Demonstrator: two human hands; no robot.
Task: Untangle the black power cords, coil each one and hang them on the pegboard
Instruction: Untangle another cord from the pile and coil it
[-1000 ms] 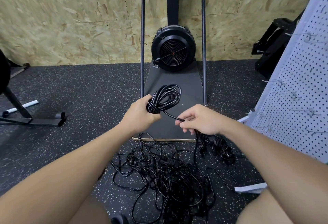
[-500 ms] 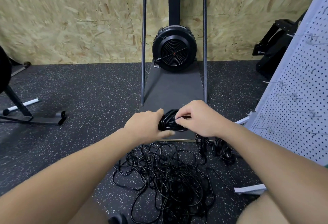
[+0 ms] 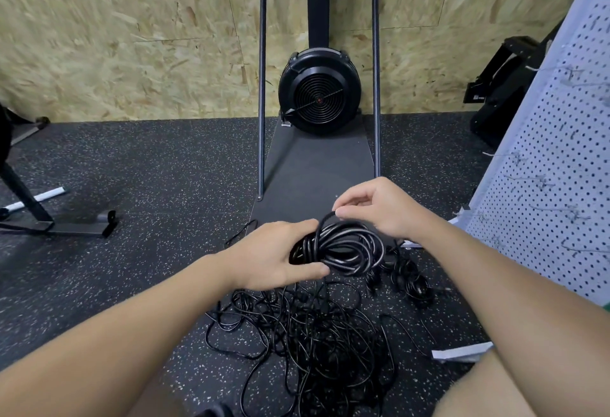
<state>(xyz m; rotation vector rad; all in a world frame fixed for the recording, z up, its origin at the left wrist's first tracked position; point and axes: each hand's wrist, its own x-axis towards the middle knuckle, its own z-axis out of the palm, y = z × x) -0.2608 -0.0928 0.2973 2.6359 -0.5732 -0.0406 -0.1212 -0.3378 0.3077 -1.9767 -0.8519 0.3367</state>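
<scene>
A coiled black power cord [image 3: 346, 248] hangs between my hands above the floor. My left hand [image 3: 277, 254] grips the coil's left side, thumb under it. My right hand [image 3: 379, 208] pinches a loop of the same cord at the top of the coil. Below lies a tangled heap of black cords [image 3: 313, 344] on the speckled floor. Smaller bundled cords [image 3: 409, 281] lie to the right of the heap. The white pegboard [image 3: 558, 165] with metal hooks leans at the right.
A black fan machine [image 3: 318, 99] on a dark platform with a tall metal frame [image 3: 262, 86] stands straight ahead against the chipboard wall. A black stand [image 3: 43, 218] is at the left, black equipment [image 3: 505, 86] at the back right. A white strip [image 3: 462, 352] lies near my right knee.
The coil was upright in my left hand, then both hands came together over it. Now it lies flatter and my right hand lifts one loop over its top.
</scene>
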